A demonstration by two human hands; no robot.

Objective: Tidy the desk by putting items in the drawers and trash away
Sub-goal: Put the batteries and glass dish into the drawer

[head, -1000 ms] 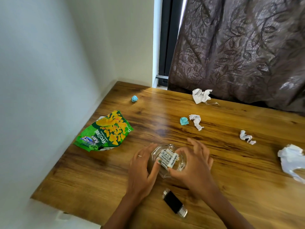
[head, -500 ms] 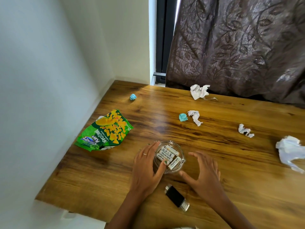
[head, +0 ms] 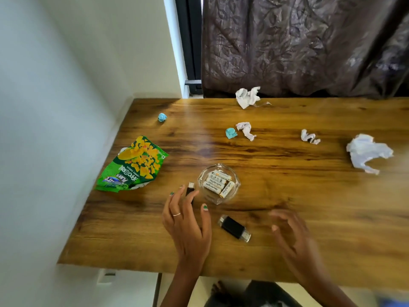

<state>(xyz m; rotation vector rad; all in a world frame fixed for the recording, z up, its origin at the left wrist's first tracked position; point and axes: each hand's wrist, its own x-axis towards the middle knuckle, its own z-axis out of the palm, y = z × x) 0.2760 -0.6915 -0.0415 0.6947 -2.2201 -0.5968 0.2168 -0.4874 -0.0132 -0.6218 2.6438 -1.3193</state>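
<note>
Wooden desk point(head: 287, 196): crumpled paper point(head: 247, 97), chip bag point(head: 132, 165) scattered; both hands loosely spread, holding nothing.

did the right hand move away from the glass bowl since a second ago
Yes. The right hand was over the glass bowl of batteries; now it hangs off it, nearer the desk's front edge and right of the black usb stick.

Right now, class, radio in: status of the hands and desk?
Left hand touching small black stick. Right hand open, hovering. Batteries in glass dish. Trash uncollected.

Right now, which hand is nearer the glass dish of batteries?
Left. The left hand lies just beside the dish; the right hand hovers farther off, toward the desk's front edge.
</note>
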